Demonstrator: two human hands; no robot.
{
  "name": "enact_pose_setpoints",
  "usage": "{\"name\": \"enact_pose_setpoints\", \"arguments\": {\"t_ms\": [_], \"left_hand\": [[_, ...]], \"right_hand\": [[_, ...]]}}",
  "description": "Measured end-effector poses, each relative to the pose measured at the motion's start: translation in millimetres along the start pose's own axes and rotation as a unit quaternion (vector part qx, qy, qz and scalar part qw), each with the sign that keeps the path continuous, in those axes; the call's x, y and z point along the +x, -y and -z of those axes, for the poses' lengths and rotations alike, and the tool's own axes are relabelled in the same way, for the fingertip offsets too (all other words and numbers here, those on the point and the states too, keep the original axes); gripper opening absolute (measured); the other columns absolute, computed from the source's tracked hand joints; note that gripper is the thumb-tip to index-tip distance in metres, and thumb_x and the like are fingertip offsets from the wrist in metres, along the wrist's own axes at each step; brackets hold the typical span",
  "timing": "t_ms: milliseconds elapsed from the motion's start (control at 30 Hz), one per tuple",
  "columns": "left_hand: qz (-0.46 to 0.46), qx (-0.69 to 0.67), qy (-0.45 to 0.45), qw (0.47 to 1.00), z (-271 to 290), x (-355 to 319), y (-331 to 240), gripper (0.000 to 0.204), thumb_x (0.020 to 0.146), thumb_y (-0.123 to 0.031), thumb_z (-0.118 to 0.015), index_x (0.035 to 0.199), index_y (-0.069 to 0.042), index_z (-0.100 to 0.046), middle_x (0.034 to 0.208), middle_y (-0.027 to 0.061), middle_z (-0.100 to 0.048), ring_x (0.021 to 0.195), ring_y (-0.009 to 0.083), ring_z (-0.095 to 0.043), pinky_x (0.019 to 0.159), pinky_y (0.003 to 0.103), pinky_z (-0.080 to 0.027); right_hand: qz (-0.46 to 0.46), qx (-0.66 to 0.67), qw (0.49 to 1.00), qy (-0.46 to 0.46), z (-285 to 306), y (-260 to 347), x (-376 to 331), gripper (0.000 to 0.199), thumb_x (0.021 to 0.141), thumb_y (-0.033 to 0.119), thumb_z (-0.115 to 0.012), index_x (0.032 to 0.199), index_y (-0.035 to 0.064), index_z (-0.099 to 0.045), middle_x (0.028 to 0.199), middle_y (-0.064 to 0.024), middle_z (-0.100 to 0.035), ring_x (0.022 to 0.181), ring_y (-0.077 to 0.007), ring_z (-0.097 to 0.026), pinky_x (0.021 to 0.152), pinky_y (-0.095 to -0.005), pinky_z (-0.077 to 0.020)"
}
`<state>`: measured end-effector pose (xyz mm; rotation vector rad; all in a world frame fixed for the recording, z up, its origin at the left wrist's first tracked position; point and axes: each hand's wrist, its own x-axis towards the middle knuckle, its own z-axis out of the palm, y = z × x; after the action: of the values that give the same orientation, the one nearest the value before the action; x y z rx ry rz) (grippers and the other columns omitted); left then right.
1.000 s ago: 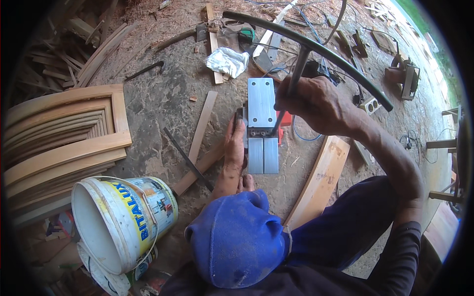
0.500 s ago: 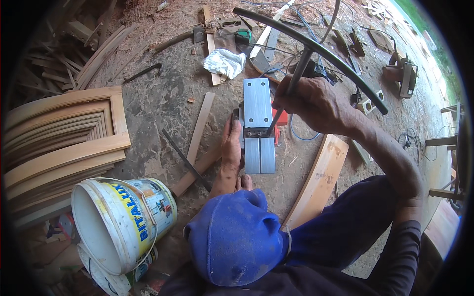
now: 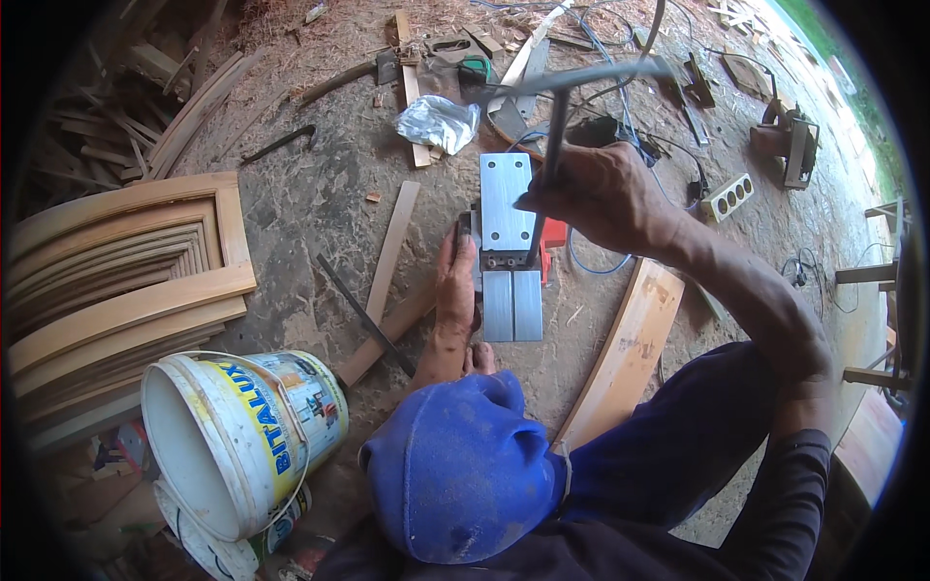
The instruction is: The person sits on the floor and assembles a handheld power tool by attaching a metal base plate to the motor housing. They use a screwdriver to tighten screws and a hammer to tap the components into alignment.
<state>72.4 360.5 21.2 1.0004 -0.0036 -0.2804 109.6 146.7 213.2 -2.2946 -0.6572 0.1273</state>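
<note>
An electric planer (image 3: 506,203) lies upside down in front of me, its two pale metal sole plates facing up and red housing showing at the right. Between the plates sits the dark cutter block (image 3: 506,261) with small bolts. My left hand (image 3: 455,290) grips the planer's left side, thumb on top, other fingers partly hidden. In my right hand (image 3: 610,194) is a T-handle wrench (image 3: 559,126), fingers closed round its shaft. Its lower end reaches the right side of the cutter block; its crossbar is blurred above my hand.
Stacked wooden frames (image 3: 126,281) stand at the left, beside a white bucket (image 3: 194,445) tipped on its side. A plank (image 3: 625,349) lies right of the planer. Beyond are a crumpled plastic bag (image 3: 438,124), a socket strip (image 3: 727,198), cables and another power tool (image 3: 790,150).
The wrench's crossbar has turned from a steep slant to nearly level. My right hand has shifted slightly left with it, and the socket strip shows more. My left hand stays on the planer.
</note>
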Motion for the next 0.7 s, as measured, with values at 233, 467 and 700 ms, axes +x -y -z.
{"name": "enact_pose_setpoints", "arguments": {"t_ms": [233, 467, 700], "left_hand": [[0.035, -0.021, 0.018, 0.999, -30.1, -9.1, -18.5, 0.041, 0.108, -0.026, -0.036, 0.137, 0.001, -0.045, 0.124, 0.0214, -0.062, 0.100, 0.0312, -0.072, 0.084, 0.043, -0.063], [-0.004, 0.047, -0.027, 0.999, 4.9, 3.1, 9.3, 0.043, 0.109, -0.029, -0.033, 0.138, 0.001, -0.044, 0.125, 0.0233, -0.062, 0.105, 0.0348, -0.071, 0.087, 0.048, -0.063], [0.007, 0.011, -0.027, 1.000, 7.3, 5.1, 14.0, 0.046, 0.109, -0.031, -0.032, 0.142, 0.000, -0.042, 0.126, 0.0244, -0.062, 0.105, 0.0365, -0.070, 0.086, 0.050, -0.063]], "right_hand": [[0.015, 0.261, 0.965, -0.008, -18.4, -6.6, 11.2, 0.031, 0.093, 0.034, -0.076, 0.094, 0.0052, -0.064, 0.080, -0.0082, -0.071, 0.077, -0.0140, -0.071, 0.065, -0.0303, -0.0567], [0.037, 0.250, 0.964, 0.083, -6.3, 1.2, 3.5, 0.026, 0.095, 0.023, -0.072, 0.107, 0.0019, -0.064, 0.090, -0.0076, -0.070, 0.080, -0.0141, -0.070, 0.073, -0.0299, -0.0604], [0.040, 0.195, 0.973, 0.120, 24.7, 2.9, -9.2, 0.034, 0.100, 0.024, -0.064, 0.124, 0.0001, -0.057, 0.108, -0.0122, -0.070, 0.101, -0.0205, -0.069, 0.094, -0.0349, -0.0567]]}}
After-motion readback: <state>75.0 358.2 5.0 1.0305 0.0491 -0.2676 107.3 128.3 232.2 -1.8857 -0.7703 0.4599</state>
